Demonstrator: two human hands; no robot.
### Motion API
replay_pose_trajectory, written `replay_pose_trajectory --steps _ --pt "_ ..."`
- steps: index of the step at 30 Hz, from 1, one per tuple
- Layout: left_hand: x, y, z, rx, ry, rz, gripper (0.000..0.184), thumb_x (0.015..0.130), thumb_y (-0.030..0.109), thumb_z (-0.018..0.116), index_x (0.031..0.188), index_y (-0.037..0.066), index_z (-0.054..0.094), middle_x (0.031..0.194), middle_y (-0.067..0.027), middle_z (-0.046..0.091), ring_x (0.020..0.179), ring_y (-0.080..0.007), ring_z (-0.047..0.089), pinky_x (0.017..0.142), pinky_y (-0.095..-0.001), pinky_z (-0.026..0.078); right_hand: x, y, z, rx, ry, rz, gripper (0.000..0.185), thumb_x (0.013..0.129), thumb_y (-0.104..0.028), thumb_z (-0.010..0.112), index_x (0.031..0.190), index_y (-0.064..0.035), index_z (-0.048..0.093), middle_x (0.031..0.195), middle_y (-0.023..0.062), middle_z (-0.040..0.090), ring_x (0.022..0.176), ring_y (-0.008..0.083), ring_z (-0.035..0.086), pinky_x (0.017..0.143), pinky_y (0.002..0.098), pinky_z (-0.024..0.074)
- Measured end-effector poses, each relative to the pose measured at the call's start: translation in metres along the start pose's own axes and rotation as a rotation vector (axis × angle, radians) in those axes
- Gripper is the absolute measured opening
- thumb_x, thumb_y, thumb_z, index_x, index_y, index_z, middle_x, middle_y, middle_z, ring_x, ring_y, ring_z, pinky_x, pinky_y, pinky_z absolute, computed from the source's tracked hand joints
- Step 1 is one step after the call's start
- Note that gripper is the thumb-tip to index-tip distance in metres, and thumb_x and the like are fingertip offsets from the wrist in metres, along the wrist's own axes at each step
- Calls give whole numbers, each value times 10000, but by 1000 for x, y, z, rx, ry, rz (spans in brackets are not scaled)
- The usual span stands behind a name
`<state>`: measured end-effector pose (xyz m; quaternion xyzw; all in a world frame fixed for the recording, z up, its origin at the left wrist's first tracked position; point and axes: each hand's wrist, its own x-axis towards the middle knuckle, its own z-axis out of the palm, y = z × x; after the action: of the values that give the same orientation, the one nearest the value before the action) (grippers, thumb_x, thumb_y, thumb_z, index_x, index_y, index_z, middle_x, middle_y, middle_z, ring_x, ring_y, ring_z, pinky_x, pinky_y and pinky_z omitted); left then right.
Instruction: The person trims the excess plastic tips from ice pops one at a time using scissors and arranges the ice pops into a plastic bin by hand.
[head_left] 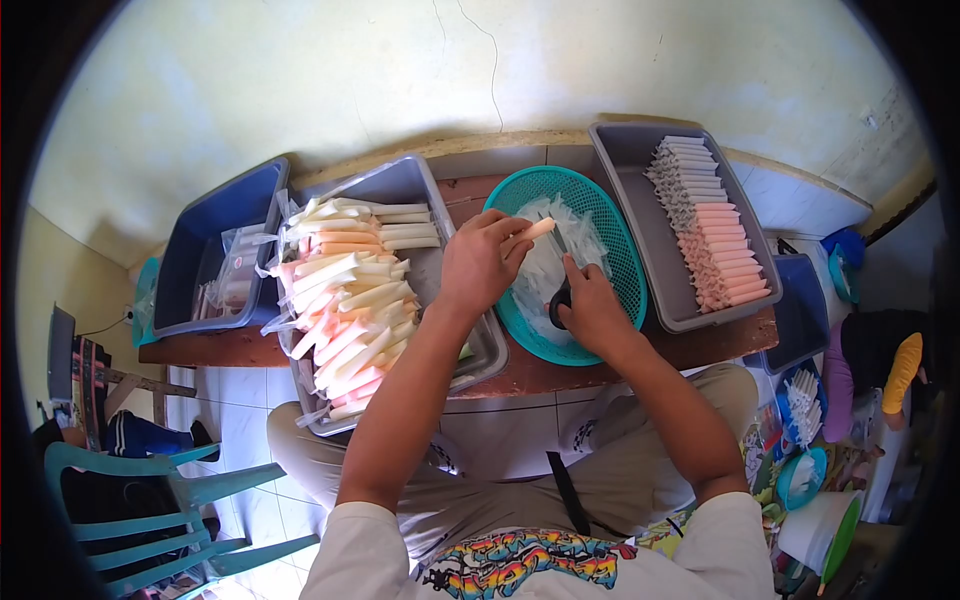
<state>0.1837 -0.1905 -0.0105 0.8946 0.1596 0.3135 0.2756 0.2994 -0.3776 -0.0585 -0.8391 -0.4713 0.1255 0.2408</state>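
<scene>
Turquoise basket (626, 262) near the front edge of the bench (690, 349) lies beneath both hands, presumably catching plastic scraps (532, 282): the left hand (476, 266) pinches a tube (541, 229), end exposed towards scissors (562, 297) gripped in the right hand (598, 308).

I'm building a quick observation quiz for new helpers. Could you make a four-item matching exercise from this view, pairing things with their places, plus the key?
1. Scissors
2. Plastic scraps
3. Neat row of tubes
4. Chair

A. In the turquoise basket
B. On the tiled floor, to the left
C. In the right hand
D. In the gray tray farthest right on the table

Pairs: 1-C, 2-A, 3-D, 4-B
</scene>
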Motion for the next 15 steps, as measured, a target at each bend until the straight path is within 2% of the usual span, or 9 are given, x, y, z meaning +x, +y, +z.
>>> replay_pose_trajectory --steps 3,5,9,15 --pt "1 0 0 -18 12 8 231 871 150 857 1098 116 826 1026 -80 762 933 -326 749 813 -447 602 4 3 7 -57 -17 5 838 870 -134 789 1592 76 418 1304 293 553 1106 491 687 952 518 602" --pt "1 1 -2 -3 39 43 252 881 127 864 1122 68 820 1011 -106 768 878 -294 763 759 -409 595 7 5 11 -81 -13 -4 824 865 -140 784 1582 67 437 1318 285 557 1090 491 699 943 524 608" --pt "2 -1 -3 -67 57 14 222 877 143 849 1093 100 822 1013 -90 767 887 -319 759 785 -430 608 10 -12 -2 -211 -91 66 830 844 -190 794 1573 36 469 1346 253 566 1072 469 723 930 521 617" --pt "6 5 -14 -179 122 -29 232 871 91 849 1100 81 813 1001 -110 764 850 -258 774 735 -393 609 9 -19 -5 -284 -110 83 838 848 -242 817 1574 11 483 1356 238 576 1085 445 733 919 505 623"
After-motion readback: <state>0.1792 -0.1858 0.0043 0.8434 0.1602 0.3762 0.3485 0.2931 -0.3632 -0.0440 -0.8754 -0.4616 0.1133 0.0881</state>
